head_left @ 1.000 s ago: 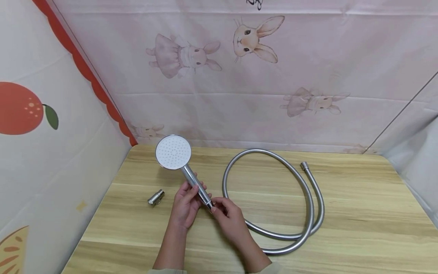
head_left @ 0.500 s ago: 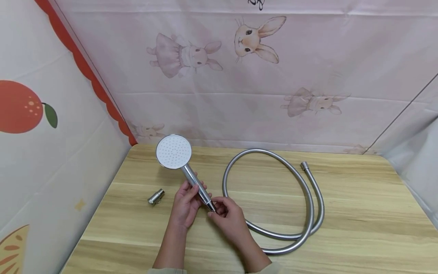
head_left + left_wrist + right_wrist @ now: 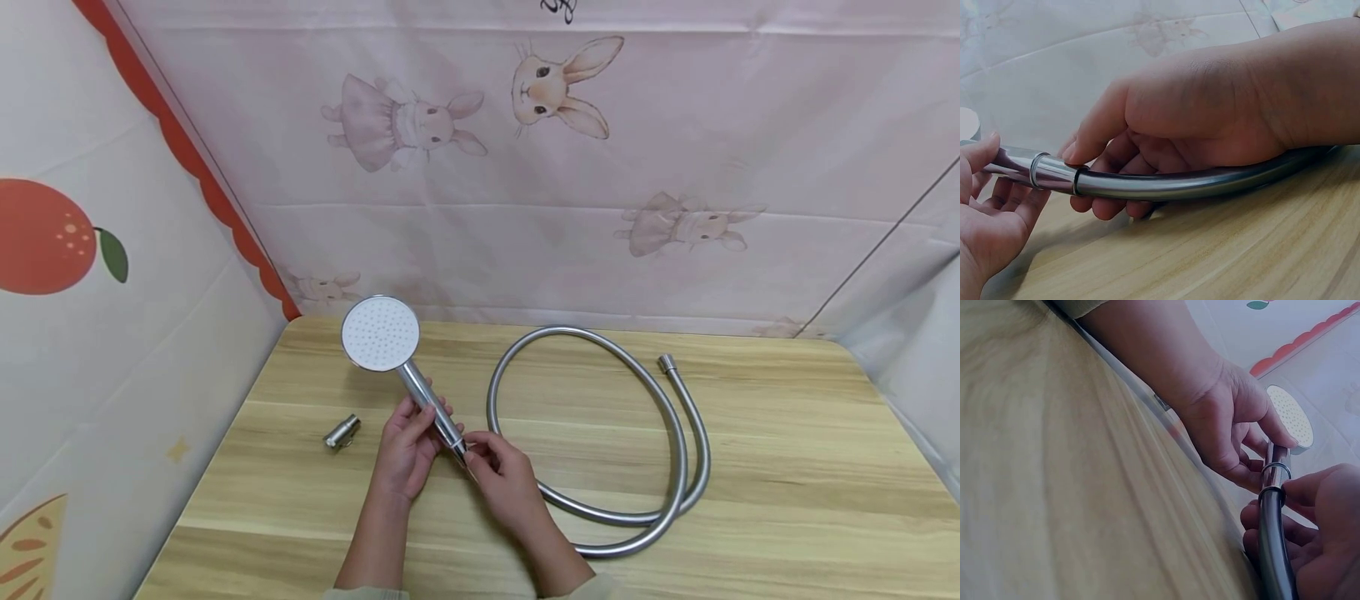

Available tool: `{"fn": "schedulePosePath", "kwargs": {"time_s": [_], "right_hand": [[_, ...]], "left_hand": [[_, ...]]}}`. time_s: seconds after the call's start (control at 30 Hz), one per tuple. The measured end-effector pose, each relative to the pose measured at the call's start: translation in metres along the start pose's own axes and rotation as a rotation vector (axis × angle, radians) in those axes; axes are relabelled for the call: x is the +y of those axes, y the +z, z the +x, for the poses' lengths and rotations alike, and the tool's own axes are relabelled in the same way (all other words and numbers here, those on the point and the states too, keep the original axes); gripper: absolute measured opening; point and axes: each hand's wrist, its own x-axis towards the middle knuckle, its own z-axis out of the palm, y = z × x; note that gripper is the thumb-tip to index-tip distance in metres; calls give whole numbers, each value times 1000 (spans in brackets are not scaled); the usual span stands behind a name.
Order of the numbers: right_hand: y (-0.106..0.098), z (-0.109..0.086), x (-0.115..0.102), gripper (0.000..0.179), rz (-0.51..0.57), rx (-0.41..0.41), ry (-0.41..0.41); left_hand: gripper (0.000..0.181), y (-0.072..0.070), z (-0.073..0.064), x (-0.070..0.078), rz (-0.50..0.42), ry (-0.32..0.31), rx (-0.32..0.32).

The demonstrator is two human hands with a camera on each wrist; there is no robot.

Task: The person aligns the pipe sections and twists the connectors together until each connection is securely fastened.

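Note:
A shower head (image 3: 380, 333) with a round white face and chrome handle is held up over the table, tilted to the upper left. My left hand (image 3: 406, 450) grips its handle (image 3: 429, 404), thumb across the front. At the handle's lower end, my right hand (image 3: 504, 479) pinches the chrome connector (image 3: 1059, 173) of the grey shower hose (image 3: 1166, 186) between thumb and fingers. In the left wrist view the connector sits against the handle end, in line with it. From there the hose runs under my right palm (image 3: 1332, 528).
The rest of the hose (image 3: 678, 450) loops on the wooden table (image 3: 780, 467) to the right, its free end nut (image 3: 667, 362) pointing to the back. Left of my hands lies a small metal shower bracket (image 3: 342, 433). A rabbit-print curtain (image 3: 675, 125) hangs behind the table.
My right thumb and fingers shifted on the connector: the thumb slid down off it, then came back up against it. The shower head and left hand stayed in place.

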Motion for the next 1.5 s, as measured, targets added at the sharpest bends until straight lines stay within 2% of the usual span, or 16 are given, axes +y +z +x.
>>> {"fn": "schedulePosePath", "kwargs": {"time_s": [0.13,0.27,0.4,0.6,0.77,0.93,1.2,1.5], "right_hand": [[-3,-4,-14,26,34,-11,-17],[-3,-5,-14,32,64,-17,-27],[-4,-5,-19,31,46,-20,-5],[1,1,2,23,7,-21,17],[2,4,17,20,8,-18,-5],[1,4,18,21,27,-15,-15],[3,4,19,36,43,-25,-18],[2,5,22,22,13,-12,-34]], "left_hand": [[59,0,0,0,1,2,-8],[58,0,0,0,2,2,-11],[58,0,0,0,0,-1,-7],[57,0,0,1,5,-5,1],[55,0,0,1,11,-8,8],[54,1,0,1,6,-4,4],[55,1,-1,1,-1,2,-2],[56,1,-1,2,-3,-1,-1]]}}
